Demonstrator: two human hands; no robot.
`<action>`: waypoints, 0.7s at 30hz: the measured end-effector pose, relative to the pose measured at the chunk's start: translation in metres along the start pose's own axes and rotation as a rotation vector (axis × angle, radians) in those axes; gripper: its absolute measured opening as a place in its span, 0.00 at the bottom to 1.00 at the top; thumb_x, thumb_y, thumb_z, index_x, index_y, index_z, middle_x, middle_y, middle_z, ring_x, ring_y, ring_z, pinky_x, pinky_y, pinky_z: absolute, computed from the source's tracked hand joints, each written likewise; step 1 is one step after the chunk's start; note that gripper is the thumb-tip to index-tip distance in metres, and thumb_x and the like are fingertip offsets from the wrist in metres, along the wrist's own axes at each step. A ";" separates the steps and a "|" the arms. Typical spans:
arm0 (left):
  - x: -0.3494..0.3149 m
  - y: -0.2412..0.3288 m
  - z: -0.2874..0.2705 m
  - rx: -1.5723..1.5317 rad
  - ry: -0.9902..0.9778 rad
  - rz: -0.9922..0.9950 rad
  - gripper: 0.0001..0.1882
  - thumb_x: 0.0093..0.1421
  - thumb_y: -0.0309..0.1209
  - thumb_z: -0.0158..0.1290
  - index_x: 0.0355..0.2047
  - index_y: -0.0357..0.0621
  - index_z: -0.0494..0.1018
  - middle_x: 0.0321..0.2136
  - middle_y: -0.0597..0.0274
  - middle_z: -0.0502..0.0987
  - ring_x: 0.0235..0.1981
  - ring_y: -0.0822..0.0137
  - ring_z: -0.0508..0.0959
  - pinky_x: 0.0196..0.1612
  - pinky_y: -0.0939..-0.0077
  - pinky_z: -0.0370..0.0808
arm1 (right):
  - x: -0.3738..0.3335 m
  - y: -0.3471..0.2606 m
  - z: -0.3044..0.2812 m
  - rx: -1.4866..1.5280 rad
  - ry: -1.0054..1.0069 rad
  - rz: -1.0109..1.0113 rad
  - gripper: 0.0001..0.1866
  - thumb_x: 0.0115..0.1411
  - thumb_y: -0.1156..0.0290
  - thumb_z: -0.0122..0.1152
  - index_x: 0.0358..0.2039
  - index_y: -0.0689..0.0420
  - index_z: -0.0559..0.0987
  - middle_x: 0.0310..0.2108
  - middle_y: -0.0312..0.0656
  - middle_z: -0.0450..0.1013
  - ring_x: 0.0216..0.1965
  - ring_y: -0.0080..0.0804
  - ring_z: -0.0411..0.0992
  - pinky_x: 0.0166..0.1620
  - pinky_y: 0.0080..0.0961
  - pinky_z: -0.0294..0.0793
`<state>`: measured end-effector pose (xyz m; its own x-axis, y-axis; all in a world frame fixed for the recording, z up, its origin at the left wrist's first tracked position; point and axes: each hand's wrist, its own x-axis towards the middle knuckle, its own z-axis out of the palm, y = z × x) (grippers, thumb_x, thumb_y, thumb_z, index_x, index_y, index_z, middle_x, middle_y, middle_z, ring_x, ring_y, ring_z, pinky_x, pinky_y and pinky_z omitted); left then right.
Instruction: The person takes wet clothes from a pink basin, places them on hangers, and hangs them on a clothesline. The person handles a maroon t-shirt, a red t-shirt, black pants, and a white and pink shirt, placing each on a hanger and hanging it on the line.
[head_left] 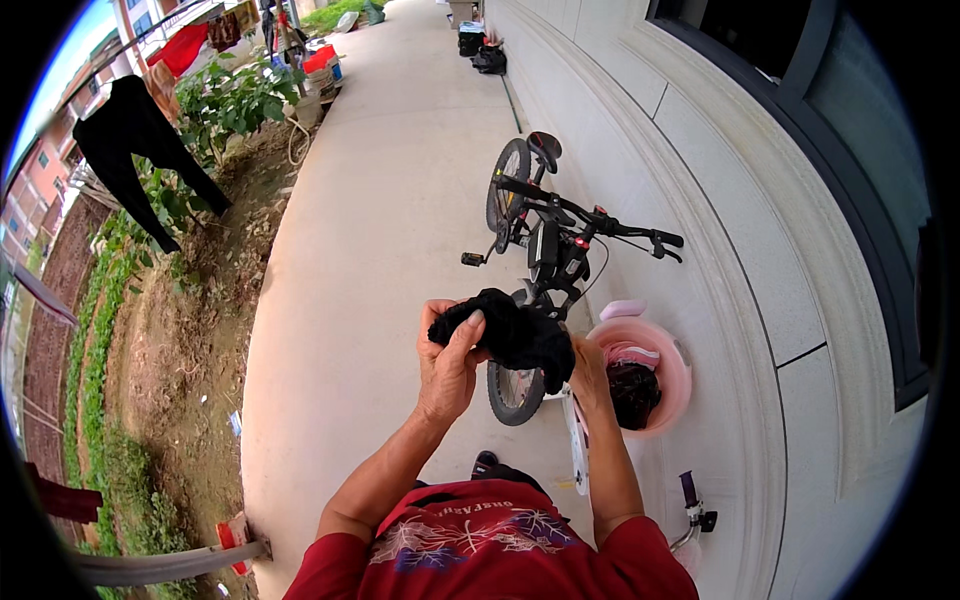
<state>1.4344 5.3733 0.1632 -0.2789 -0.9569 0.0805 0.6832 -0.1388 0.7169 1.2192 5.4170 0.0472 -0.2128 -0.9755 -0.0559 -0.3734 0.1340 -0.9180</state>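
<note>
In view, a soft, bunched black cloth [512,332] overlaps the spoked front wheel [516,400] of a black bicycle [543,250]. The left hand [448,362] pinches its crumpled end between thumb and fingers; the right hand [589,374] is at the other end, fingertips hidden, so I cannot tell its grip. Right of the bicycle, a round pink plastic basin [680,372] holds a glossy dark bundle [634,393].

There were two bare hands, one left hand [452,355] and one right hand [588,372], and one bunched black cloth [508,332]. One black bicycle [545,250] had two spoked, black-tyred wheels [493,205] and one black saddle [545,148]. One round pink plastic tub [681,370], one pair of long black trousers [130,130], one purple handlebar grip [688,488] and one dark-framed window [868,120] were visible.
</note>
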 end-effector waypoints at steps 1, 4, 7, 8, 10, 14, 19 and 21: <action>-0.003 0.009 -0.011 0.013 0.061 0.008 0.14 0.58 0.30 0.54 0.37 0.46 0.59 0.38 0.61 0.69 0.35 0.71 0.74 0.29 0.72 0.79 | -0.006 -0.034 0.004 0.114 0.089 0.089 0.24 0.63 0.54 0.45 0.49 0.61 0.67 0.32 0.39 0.73 0.31 0.25 0.70 0.30 0.25 0.70; -0.016 0.028 -0.036 0.029 0.177 -0.017 0.16 0.57 0.31 0.54 0.39 0.47 0.57 0.37 0.61 0.69 0.37 0.68 0.74 0.28 0.69 0.80 | -0.032 -0.119 0.019 0.332 0.224 -0.044 0.28 0.57 0.47 0.47 0.47 0.59 0.69 0.39 0.42 0.69 0.33 0.24 0.68 0.28 0.20 0.67; -0.029 0.040 -0.045 0.008 0.264 -0.009 0.17 0.57 0.30 0.54 0.40 0.48 0.56 0.36 0.61 0.69 0.37 0.67 0.75 0.28 0.67 0.80 | -0.033 -0.146 0.053 -0.082 0.087 -0.589 0.27 0.53 0.53 0.56 0.48 0.58 0.69 0.45 0.42 0.65 0.36 0.23 0.66 0.29 0.18 0.66; -0.035 0.043 -0.049 0.044 0.274 0.000 0.15 0.58 0.33 0.52 0.39 0.48 0.57 0.35 0.62 0.69 0.36 0.65 0.75 0.28 0.65 0.80 | -0.038 -0.153 0.067 0.019 0.051 -0.461 0.23 0.54 0.59 0.57 0.46 0.59 0.69 0.42 0.41 0.66 0.36 0.26 0.67 0.33 0.22 0.68; -0.046 0.064 -0.063 -0.029 0.275 0.003 0.14 0.59 0.35 0.51 0.39 0.48 0.57 0.34 0.62 0.68 0.36 0.64 0.75 0.27 0.63 0.80 | -0.041 -0.163 0.083 0.370 -0.102 -0.193 0.16 0.54 0.68 0.59 0.42 0.60 0.71 0.37 0.40 0.68 0.35 0.27 0.68 0.36 0.24 0.69; -0.064 0.112 -0.109 0.114 0.235 0.079 0.14 0.56 0.37 0.52 0.35 0.48 0.58 0.28 0.65 0.67 0.29 0.69 0.73 0.22 0.69 0.75 | -0.046 -0.171 0.109 1.028 -0.250 0.020 0.14 0.46 0.76 0.53 0.37 0.57 0.72 0.34 0.37 0.68 0.33 0.25 0.68 0.31 0.22 0.68; -0.097 0.179 -0.167 0.473 0.247 -0.097 0.20 0.48 0.37 0.59 0.34 0.49 0.60 0.24 0.69 0.66 0.24 0.77 0.68 0.19 0.83 0.63 | -0.061 -0.203 0.151 0.950 -0.235 0.028 0.10 0.53 0.65 0.55 0.35 0.55 0.72 0.27 0.31 0.69 0.26 0.17 0.68 0.21 0.13 0.59; -0.108 0.208 -0.182 0.624 0.213 -0.169 0.22 0.45 0.38 0.61 0.34 0.49 0.61 0.24 0.70 0.66 0.24 0.78 0.66 0.20 0.85 0.59 | -0.064 -0.213 0.163 0.891 -0.250 0.046 0.11 0.53 0.64 0.54 0.33 0.56 0.73 0.25 0.30 0.69 0.22 0.16 0.66 0.19 0.12 0.57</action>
<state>1.7298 5.4014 0.1778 -0.1650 -0.9732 -0.1605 0.1071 -0.1794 0.9779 1.4592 5.4223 0.1820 0.0298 -0.9957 -0.0875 0.4845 0.0910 -0.8700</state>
